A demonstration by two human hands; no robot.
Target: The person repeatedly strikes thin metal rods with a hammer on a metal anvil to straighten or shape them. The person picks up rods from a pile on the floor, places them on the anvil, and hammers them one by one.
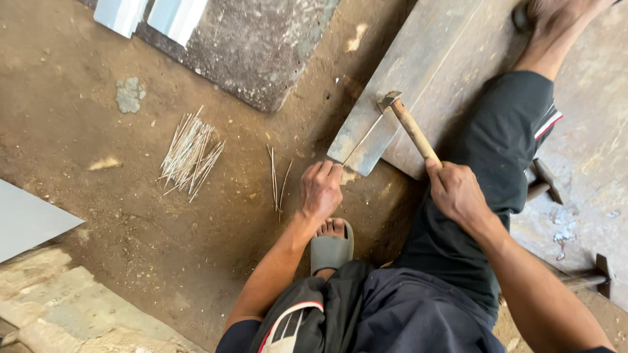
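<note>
Left hand (320, 189) pinches the near corner of a thin metal strip (353, 147); right hand (454, 193) is closed round a hammer (409, 124).
Judgement: keep fingertips clear of the hammer head, strip flat on the stone slab (451, 59). Rod bundle (190, 153) lies well left on dirt floor (163, 242); sandalled foot (330, 242) crowds the left hand.

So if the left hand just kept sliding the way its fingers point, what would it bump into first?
The left hand points up and slightly right, its fingertips already at the near corner of the long grey metal strip lying on the flat wooden board. It would likely press into that strip first, though depth is hard to judge.
</note>
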